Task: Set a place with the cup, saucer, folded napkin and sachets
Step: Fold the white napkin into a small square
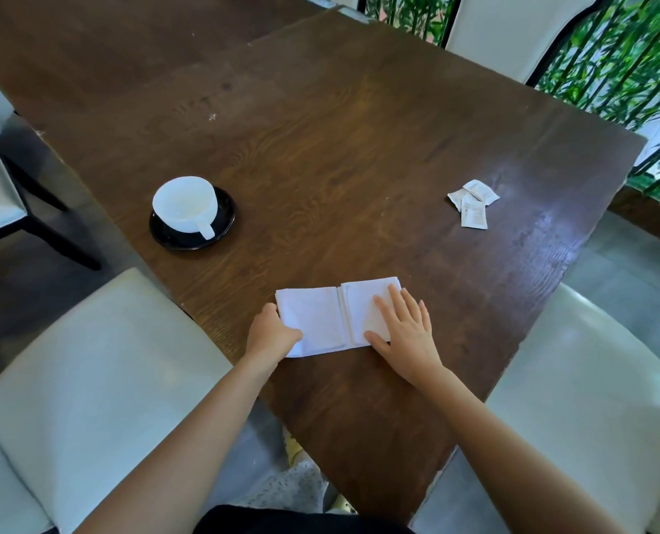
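Firstly, one dark wooden table [340, 148], grain plainly visible, its near corner pointing toward the person standing at it. White upholstered chairs: one at the near left [89, 360], one at the near right [590, 379], one at the far side [513, 28], another partly visible at the far left edge. Green bamboo foliage [628, 59] behind dark bars beyond the table.

One white napkin [320, 321], folded into a long rectangle with a crease across its middle, lying flat near the table's near edge. The left hand [270, 335] grips its left end, thumb on top and the other fingers hidden from sight. The right hand [407, 333] lies flat on its right half, fingers spread and pressing the cloth down.

One black saucer [224, 210], well to the left of the napkin and farther in. One white cup [184, 204] standing upright on that saucer, handle turned toward the near side.

Three small white sachets [473, 202], in a loose overlapping cluster on the right part of the table, well apart from napkin and cup.
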The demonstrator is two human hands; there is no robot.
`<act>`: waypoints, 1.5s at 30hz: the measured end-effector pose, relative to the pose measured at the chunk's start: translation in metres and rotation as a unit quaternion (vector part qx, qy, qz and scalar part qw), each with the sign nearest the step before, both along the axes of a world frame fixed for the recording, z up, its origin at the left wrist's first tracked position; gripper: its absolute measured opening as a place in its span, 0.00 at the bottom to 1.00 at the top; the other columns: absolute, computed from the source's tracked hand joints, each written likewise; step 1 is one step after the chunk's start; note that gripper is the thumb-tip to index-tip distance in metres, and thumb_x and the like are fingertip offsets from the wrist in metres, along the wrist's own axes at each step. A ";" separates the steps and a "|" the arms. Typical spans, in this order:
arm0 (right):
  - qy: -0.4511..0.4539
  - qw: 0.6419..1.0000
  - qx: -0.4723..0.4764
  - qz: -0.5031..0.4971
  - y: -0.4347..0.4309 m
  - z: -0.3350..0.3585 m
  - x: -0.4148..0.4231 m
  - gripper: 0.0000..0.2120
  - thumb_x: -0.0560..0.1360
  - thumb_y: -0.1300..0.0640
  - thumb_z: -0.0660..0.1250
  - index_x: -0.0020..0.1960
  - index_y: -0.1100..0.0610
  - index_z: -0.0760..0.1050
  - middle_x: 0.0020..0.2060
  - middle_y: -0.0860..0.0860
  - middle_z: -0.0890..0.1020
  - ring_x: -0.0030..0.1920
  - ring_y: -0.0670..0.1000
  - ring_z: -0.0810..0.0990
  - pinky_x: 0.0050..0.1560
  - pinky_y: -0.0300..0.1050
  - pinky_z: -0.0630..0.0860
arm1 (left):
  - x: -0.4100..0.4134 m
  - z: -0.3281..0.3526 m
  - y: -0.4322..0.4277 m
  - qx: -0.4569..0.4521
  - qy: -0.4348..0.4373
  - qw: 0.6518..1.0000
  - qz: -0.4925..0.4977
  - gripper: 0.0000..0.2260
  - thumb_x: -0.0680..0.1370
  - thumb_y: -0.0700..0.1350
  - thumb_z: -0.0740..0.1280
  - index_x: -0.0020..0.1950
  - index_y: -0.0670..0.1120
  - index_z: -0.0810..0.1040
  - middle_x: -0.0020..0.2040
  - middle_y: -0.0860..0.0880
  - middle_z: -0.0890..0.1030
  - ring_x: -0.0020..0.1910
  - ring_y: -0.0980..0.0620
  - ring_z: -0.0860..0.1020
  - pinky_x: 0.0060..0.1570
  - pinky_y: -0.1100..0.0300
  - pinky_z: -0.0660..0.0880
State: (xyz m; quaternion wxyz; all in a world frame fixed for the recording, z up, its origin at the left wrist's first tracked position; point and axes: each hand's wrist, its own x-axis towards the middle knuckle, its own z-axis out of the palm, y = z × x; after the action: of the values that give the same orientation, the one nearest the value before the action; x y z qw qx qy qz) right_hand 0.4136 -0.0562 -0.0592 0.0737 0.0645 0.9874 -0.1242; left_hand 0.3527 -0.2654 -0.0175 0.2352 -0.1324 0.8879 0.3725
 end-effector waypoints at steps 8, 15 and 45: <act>-0.001 0.999 -0.047 -0.010 -0.007 -0.001 0.001 0.31 0.77 0.41 0.55 0.76 0.49 0.50 0.78 0.51 0.47 0.77 0.54 0.43 0.74 0.50 0.38 | 0.019 0.021 0.011 0.076 0.090 0.993 0.015 0.22 0.76 0.42 0.65 0.68 0.48 0.63 0.63 0.46 0.74 0.57 0.49 0.75 0.48 0.55 0.79; 0.066 0.908 -0.366 -0.193 0.004 0.020 0.000 0.18 0.79 0.55 0.57 0.69 0.53 0.67 0.71 0.50 0.69 0.70 0.50 0.66 0.68 0.43 0.63 | 0.023 0.047 0.061 -0.007 0.235 0.971 -0.039 0.18 0.76 0.40 0.63 0.66 0.45 0.68 0.61 0.46 0.73 0.56 0.49 0.75 0.44 0.62 0.72; -0.002 0.891 -0.339 -0.301 0.021 0.023 -0.031 0.07 0.73 0.55 0.66 0.51 0.55 0.77 0.44 0.47 0.78 0.45 0.48 0.77 0.42 0.42 0.76 | 0.021 -0.019 0.067 -0.097 0.275 0.926 -0.240 0.22 0.80 0.45 0.55 0.74 0.49 0.59 0.77 0.46 0.58 0.74 0.45 0.56 0.71 0.48 0.57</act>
State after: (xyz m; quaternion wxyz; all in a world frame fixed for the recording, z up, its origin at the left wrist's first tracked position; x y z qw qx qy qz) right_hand 0.3829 -0.0348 -0.0359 0.0525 0.3303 0.8182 -0.4678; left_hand 0.3738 -0.1984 -0.0363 0.0505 0.1698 0.9547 0.2390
